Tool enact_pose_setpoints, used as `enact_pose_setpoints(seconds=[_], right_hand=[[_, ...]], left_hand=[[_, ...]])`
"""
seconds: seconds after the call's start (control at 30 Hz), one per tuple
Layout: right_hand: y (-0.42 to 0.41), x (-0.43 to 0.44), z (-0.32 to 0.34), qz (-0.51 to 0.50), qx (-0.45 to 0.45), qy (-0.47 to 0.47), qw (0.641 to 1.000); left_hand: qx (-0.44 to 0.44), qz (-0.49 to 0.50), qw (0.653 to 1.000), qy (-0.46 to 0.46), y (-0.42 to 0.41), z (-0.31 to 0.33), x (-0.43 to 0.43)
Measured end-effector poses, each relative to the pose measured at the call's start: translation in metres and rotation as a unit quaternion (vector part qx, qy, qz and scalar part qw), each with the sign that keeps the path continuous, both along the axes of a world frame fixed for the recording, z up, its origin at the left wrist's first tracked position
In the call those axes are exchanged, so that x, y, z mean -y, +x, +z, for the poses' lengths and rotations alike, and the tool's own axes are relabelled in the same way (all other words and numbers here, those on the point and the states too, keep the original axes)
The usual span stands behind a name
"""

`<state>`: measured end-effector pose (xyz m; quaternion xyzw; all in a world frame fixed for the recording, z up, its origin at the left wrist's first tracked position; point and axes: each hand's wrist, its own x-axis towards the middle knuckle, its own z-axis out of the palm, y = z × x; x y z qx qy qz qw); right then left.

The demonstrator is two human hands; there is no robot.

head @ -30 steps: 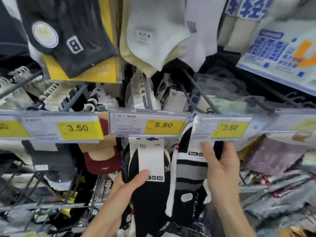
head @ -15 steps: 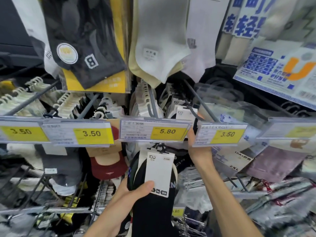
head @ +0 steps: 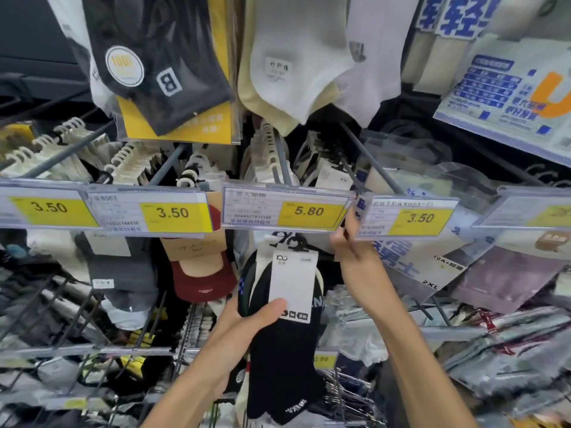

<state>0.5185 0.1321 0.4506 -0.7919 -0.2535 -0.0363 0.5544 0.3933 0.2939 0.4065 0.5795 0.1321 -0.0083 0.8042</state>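
Observation:
A pack of black ankle socks (head: 284, 359) with a white card label (head: 293, 282) hangs in front of a store sock rack. My left hand (head: 247, 322) grips the pack from the left, thumb pressed on the lower part of the card. My right hand (head: 352, 251) reaches up behind the price tags, between the 5.80 tag (head: 284, 211) and a 3.50 tag (head: 404, 217). Its fingertips are hidden behind the tags, near a grey peg hook (head: 370, 162).
Grey peg hooks carry socks with white hangers (head: 129, 162). Packs of black (head: 160, 78) and white socks (head: 296, 57) hang above. A red sock (head: 200, 273) hangs left, bagged goods (head: 506, 276) right. More 3.50 tags (head: 148, 211) line the row. Wire racks (head: 61, 319) sit lower left.
My right hand let go of the striped socks and rose behind the price tags. My left hand stayed on the black sock pack. The camera view shifted slightly.

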Motion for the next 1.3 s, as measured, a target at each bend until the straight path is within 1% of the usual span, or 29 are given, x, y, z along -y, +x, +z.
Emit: enact_pose_setpoints(seconds=[0.03,0.07,0.13,0.2,0.3,0.37,0.43,0.53,0.6,0.67,0.73,0.8,0.9,0.97,1.1,1.2,1.3], right_hand=[[-0.013,0.003,-0.002,-0.011,-0.001,-0.012,1.000],[-0.028,0.007,-0.008,-0.018,0.002,0.010,1.000],[-0.051,0.013,-0.025,-0.037,-0.021,0.060,0.997],[-0.069,0.011,-0.032,-0.021,-0.047,0.085,0.995],[-0.075,0.009,-0.038,-0.028,-0.079,0.104,0.991],[-0.072,0.013,-0.038,-0.033,-0.111,0.139,0.983],[-0.069,0.017,-0.037,-0.033,-0.123,0.143,0.982],[-0.068,0.022,-0.033,-0.040,-0.111,0.128,0.985],[-0.069,0.024,-0.031,-0.030,-0.093,0.102,0.990],[-0.070,0.024,-0.030,-0.023,-0.048,0.051,0.997],[-0.070,0.023,-0.029,-0.038,-0.005,-0.004,0.999],[-0.071,0.022,-0.029,-0.047,0.020,-0.031,0.998],[-0.072,0.020,-0.031,-0.033,0.036,-0.055,0.997],[-0.072,0.019,-0.032,-0.011,0.019,-0.031,0.999],[-0.068,0.016,-0.035,-0.006,-0.066,0.056,0.996],[-0.065,0.017,-0.037,0.007,-0.122,0.066,0.990],[-0.061,0.018,-0.035,0.022,-0.145,0.077,0.986]], left_hand=[[0.010,0.008,1.000,-0.006,0.000,-0.002,-0.001],[0.013,0.016,1.000,-0.006,0.000,-0.001,0.000],[0.014,0.023,1.000,0.000,-0.001,0.001,0.002],[0.014,0.021,1.000,0.012,-0.001,0.003,0.006],[-0.014,0.025,0.999,0.016,0.000,0.003,0.014],[-0.041,0.037,0.998,-0.012,0.002,-0.002,0.017],[-0.063,0.042,0.996,-0.039,0.001,-0.001,0.018],[-0.065,0.041,0.995,-0.069,0.003,-0.002,0.017],[-0.050,0.045,0.996,-0.058,0.003,0.000,0.018],[-0.040,0.041,0.998,-0.041,0.003,0.001,0.020],[-0.037,0.047,0.998,-0.034,0.004,-0.001,0.020],[-0.039,0.046,0.998,-0.032,0.006,-0.003,0.020],[-0.041,0.045,0.998,-0.012,0.008,0.000,0.020],[-0.049,0.059,0.997,-0.013,0.010,0.000,0.020],[-0.059,0.074,0.995,-0.020,0.012,-0.001,0.022],[-0.054,0.072,0.996,-0.001,0.012,-0.002,0.022],[-0.043,0.063,0.997,0.006,0.014,0.003,0.021]])
